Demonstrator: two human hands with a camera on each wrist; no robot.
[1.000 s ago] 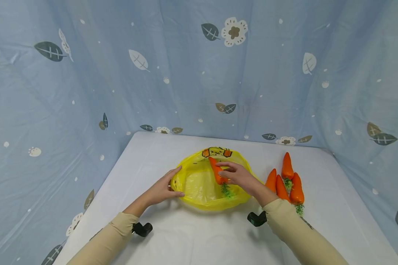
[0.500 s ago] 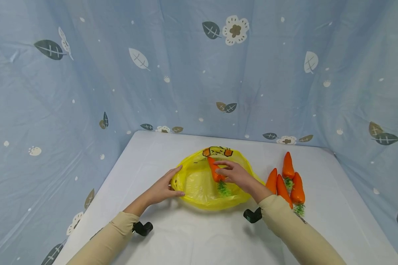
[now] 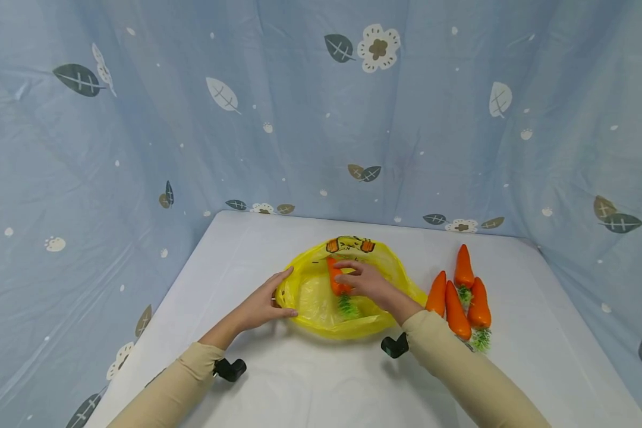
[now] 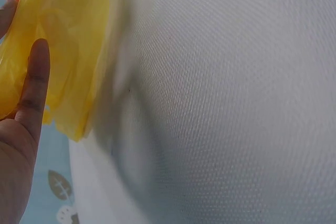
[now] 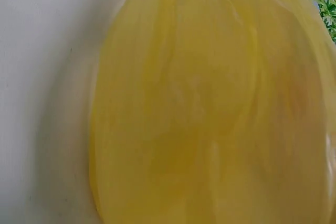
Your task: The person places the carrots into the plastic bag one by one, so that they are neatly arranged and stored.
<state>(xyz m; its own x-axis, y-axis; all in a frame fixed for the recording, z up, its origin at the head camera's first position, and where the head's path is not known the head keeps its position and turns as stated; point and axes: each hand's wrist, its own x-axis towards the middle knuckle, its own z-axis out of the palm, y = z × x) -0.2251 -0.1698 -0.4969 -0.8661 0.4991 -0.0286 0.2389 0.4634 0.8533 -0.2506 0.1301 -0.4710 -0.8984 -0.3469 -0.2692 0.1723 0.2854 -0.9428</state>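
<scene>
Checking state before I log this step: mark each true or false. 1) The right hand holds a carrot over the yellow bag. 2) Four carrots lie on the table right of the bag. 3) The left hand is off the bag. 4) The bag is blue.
1) True: the right hand holds a carrot over the open yellow bag.
2) True: four carrots lie on the table.
3) False: the left hand grips the bag's rim.
4) False: it is yellow.

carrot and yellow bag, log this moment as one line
right hand: holds carrot over open yellow bag | left hand: grips bag rim | four carrots on table
</scene>
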